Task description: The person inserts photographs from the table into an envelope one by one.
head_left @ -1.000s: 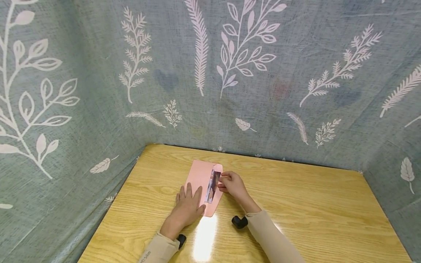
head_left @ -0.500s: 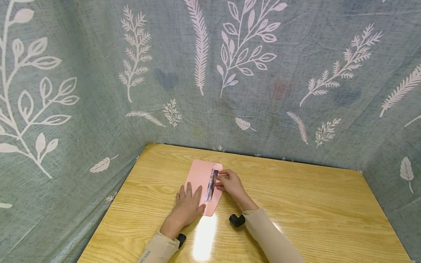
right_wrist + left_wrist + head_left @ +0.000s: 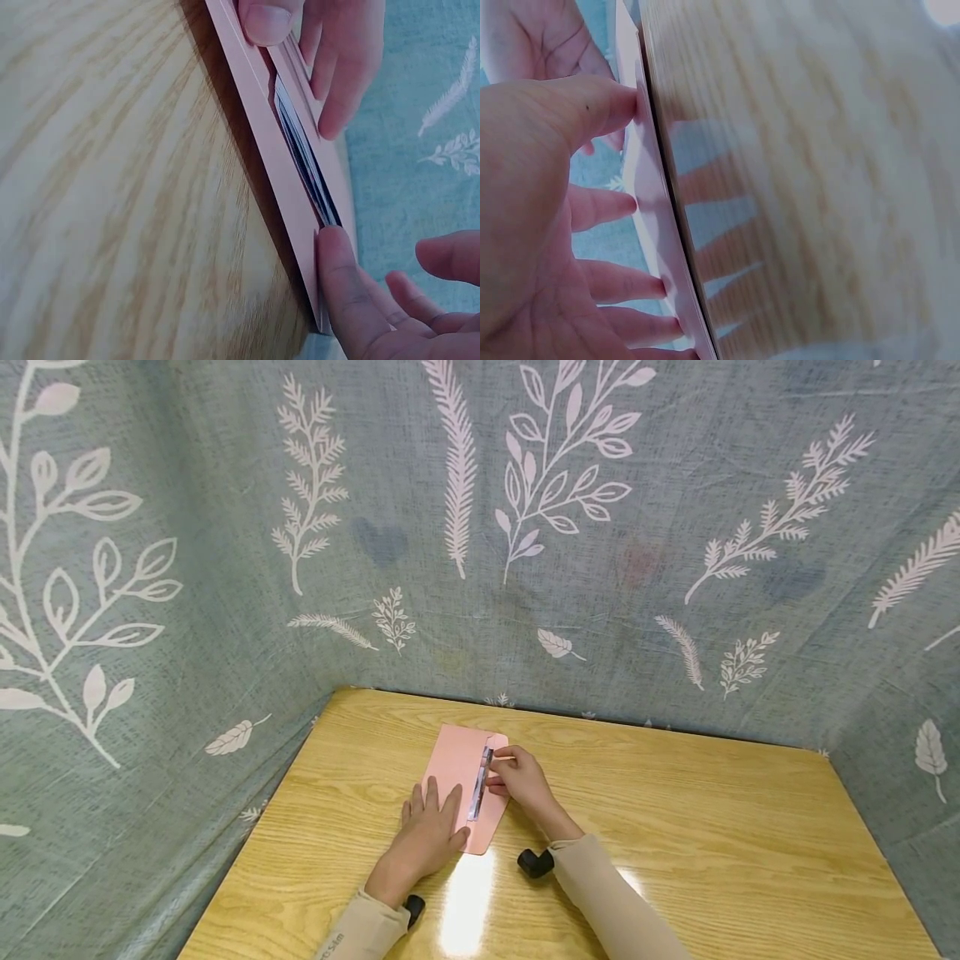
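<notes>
A pink envelope (image 3: 453, 756) lies on the wooden table with its flap side toward my right hand. From its mouth shows a narrow strip of picture cards (image 3: 477, 797), mostly hidden inside. My left hand (image 3: 427, 835) rests flat on the envelope with fingers spread, thumb near the flap's lower end. My right hand (image 3: 525, 781) reaches over the flap, fingertips at the cards' outer edge. The right wrist view has the stack of cards (image 3: 304, 161) edge-on in the slot, a right fingertip (image 3: 334, 244) pressing at its near end and the right thumb held apart.
The wooden table (image 3: 712, 827) extends far to the right, with bright glare near the front. A grey-green curtain (image 3: 480, 610) with white leaf prints hangs behind and at both sides. Black wrist devices (image 3: 535, 863) sit by the cuffs of beige sleeves (image 3: 615, 893).
My right hand has moved left across the flap, and the cards have slid deeper into the envelope, leaving a thinner strip in sight. My left hand has stayed in place.
</notes>
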`<state>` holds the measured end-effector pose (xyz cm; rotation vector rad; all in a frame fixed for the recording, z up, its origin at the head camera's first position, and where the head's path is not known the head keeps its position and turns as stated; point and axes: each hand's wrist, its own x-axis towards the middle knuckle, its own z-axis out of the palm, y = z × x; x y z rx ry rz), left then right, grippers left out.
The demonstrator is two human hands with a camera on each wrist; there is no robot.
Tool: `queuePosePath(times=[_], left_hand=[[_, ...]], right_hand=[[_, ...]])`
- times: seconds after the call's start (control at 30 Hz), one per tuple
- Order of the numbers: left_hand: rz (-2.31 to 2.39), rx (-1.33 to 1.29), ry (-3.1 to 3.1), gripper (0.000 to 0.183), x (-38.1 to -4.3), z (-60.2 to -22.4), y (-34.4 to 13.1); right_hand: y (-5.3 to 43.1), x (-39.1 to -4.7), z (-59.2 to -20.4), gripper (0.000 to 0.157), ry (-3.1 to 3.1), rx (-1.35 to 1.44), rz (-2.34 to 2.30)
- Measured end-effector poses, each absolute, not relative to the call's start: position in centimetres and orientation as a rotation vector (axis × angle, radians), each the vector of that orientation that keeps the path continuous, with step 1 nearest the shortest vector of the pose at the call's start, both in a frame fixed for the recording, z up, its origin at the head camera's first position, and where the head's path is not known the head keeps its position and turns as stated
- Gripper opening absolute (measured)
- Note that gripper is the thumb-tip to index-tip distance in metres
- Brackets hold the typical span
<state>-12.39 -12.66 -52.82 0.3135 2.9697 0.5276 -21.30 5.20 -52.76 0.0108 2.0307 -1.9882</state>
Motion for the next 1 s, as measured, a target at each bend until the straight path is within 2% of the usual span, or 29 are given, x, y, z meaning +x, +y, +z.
queuePosePath(times=[1.0], left_hand=[[0.561, 0.335, 2.975, 0.067, -12.24, -52.55, -12.72]], right_hand=[[4.18, -21.1, -52.22, 0.029, 2.192, -0.068, -1.85]])
